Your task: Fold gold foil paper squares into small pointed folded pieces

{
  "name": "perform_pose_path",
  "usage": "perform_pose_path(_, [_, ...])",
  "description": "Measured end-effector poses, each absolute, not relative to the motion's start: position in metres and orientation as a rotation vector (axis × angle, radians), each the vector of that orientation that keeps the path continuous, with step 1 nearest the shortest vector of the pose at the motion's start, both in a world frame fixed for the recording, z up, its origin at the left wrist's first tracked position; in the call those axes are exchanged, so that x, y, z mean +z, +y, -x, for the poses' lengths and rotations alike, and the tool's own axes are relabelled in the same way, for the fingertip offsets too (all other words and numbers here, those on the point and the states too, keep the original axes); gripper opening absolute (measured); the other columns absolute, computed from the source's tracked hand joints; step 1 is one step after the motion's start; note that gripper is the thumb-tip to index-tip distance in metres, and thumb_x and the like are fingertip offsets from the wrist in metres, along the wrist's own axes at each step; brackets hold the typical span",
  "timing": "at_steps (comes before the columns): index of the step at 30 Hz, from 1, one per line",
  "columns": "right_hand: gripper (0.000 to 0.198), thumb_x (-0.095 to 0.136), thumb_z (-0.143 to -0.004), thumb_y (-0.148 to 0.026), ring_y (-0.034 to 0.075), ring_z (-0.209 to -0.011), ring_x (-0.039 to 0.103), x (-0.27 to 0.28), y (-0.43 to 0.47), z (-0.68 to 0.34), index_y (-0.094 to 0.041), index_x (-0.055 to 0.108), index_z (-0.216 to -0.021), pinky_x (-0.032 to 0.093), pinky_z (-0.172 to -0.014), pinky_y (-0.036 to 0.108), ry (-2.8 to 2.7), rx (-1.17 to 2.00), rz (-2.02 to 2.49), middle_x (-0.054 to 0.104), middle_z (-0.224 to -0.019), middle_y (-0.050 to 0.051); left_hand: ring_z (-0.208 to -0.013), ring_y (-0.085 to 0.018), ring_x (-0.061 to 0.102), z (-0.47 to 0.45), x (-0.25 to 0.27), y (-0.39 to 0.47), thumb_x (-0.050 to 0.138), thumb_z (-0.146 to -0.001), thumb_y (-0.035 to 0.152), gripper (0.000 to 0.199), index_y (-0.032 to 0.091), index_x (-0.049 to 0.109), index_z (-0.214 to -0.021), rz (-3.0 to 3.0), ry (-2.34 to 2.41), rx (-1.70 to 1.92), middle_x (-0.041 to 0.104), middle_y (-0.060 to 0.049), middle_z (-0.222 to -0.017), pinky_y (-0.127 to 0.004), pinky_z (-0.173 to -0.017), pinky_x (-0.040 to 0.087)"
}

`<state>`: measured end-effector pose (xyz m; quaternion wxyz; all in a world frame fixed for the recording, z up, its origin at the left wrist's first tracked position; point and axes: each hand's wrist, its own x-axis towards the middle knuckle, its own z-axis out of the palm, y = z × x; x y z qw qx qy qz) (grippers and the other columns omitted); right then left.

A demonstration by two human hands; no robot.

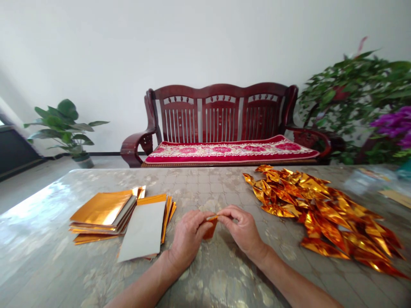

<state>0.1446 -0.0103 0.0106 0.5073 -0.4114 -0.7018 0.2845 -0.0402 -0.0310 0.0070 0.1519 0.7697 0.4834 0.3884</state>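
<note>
Between my two hands is a small folded piece of gold foil paper (pixel 210 231), held just above the table. My left hand (pixel 190 233) is closed on it, thumb and fingers pinching its upper edge. The fingertips of my right hand (pixel 241 226) pinch its upper right corner. Part of the paper is hidden behind my left fingers. Left of my hands lie a stack of gold foil sheets (pixel 102 207) and a second stack with a grey-white sheet (pixel 143 233) on top. A pile of folded gold foil pieces (pixel 316 205) spreads to the right.
The table (pixel 212 280) has a patterned, shiny cover. Clear plastic (pixel 369 179) lies at its right side. Beyond the far edge stands a wooden bench (pixel 221 96) with a red floral cushion (pixel 224 149). Potted plants (pixel 64 124) flank the bench.
</note>
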Motion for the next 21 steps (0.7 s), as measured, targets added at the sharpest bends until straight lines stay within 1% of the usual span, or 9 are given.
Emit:
perform_pose_path(7, [0.016, 0.061, -0.089, -0.027, 0.019, -0.073, 0.060, 0.009, -0.013, -0.146, -0.023, 0.067, -0.074, 0.044, -0.070, 0.029, -1.814, 0.579, 1.070, 0.064, -0.073, 0.001, -0.074, -0.018, 0.060, 0.039, 0.011, -0.032, 0.061, -0.091, 0.023, 0.012, 0.024, 0.073, -0.088, -2.315, 1.443, 1.091, 0.067, 0.000, -0.074, -0.028, -0.071, 0.039])
perform_pose_path(13, [0.018, 0.057, -0.090, -0.025, 0.018, -0.074, 0.059, 0.010, -0.017, -0.146, -0.022, 0.064, -0.073, 0.041, -0.070, 0.029, -1.861, 0.548, 1.128, 0.064, -0.074, 0.001, -0.073, -0.017, 0.058, 0.037, 0.011, -0.033, 0.057, -0.094, 0.026, 0.021, 0.022, 0.070, -0.078, -2.349, 1.470, 1.034, 0.066, 0.000, -0.072, -0.029, -0.071, 0.037])
perform_pose_path(15, [0.021, 0.058, -0.089, -0.030, 0.017, -0.071, 0.058, 0.009, -0.016, -0.145, -0.021, 0.064, -0.071, 0.041, -0.067, 0.028, -1.779, 0.677, 1.144, 0.063, -0.071, 0.001, -0.073, -0.017, 0.058, 0.036, 0.010, -0.033, 0.056, -0.094, 0.027, 0.023, 0.021, 0.070, -0.076, -2.287, 1.485, 1.038, 0.066, -0.001, -0.072, -0.029, -0.072, 0.037])
perform_pose_path(18, [0.030, 0.059, -0.087, -0.047, 0.015, -0.060, 0.054, 0.006, -0.011, -0.143, -0.020, 0.066, -0.077, 0.041, -0.055, 0.025, -1.473, 1.074, 1.114, 0.061, -0.066, 0.000, -0.073, -0.017, 0.059, 0.035, 0.009, -0.032, 0.056, -0.092, 0.027, 0.023, 0.020, 0.069, -0.073, -2.108, 1.493, 1.053, 0.067, -0.001, -0.072, -0.027, -0.071, 0.038])
perform_pose_path(20, [0.038, 0.063, -0.082, -0.056, 0.013, -0.057, 0.053, 0.005, -0.008, -0.141, -0.018, 0.067, -0.083, 0.041, -0.048, 0.023, -1.252, 1.280, 1.064, 0.062, -0.068, 0.001, -0.072, -0.017, 0.060, 0.034, 0.008, -0.031, 0.056, -0.090, 0.028, 0.023, 0.019, 0.068, -0.073, -1.995, 1.465, 1.060, 0.067, -0.001, -0.072, -0.027, -0.071, 0.039])
perform_pose_path(21, [0.041, 0.067, -0.079, -0.058, 0.013, -0.057, 0.053, 0.004, -0.007, -0.141, -0.017, 0.067, -0.085, 0.041, -0.047, 0.022, -1.182, 1.340, 1.041, 0.062, -0.069, 0.001, -0.071, -0.017, 0.060, 0.033, 0.007, -0.031, 0.056, -0.089, 0.029, 0.023, 0.019, 0.068, -0.072, -1.943, 1.441, 1.064, 0.067, -0.001, -0.071, -0.026, -0.070, 0.040])
